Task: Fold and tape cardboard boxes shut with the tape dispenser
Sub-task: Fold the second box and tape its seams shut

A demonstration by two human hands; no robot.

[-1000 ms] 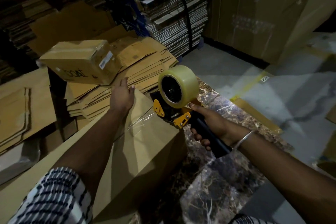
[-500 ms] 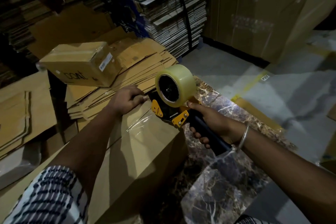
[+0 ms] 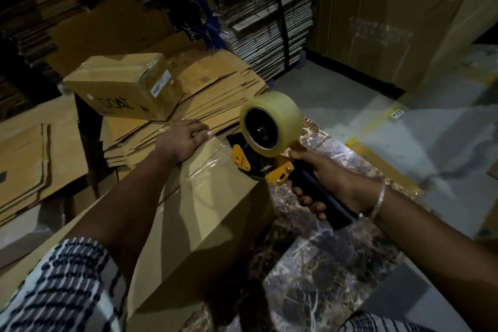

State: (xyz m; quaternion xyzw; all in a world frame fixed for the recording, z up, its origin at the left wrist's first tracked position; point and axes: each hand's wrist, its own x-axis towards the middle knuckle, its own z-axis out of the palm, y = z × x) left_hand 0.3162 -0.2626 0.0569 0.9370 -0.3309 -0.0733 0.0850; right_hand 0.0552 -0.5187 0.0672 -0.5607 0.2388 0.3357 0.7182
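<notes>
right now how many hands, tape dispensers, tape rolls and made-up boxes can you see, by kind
hands: 2 (left hand, right hand)
tape dispensers: 1 (tape dispenser)
tape rolls: 1 (tape roll)
made-up boxes: 2 (box being taped, labelled box)
total: 6

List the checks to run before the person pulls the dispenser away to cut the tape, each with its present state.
1. Right hand grips the tape dispenser handle: ok.
2. Left hand presses on the box at its far edge: ok.
3. Tape strip lies along the box top: ok, with wrinkles.
4. Dispenser at the box's far corner: ok.
5. Blade meets tape: cannot tell.
6. Flaps fully closed under the tape: cannot tell.
</notes>
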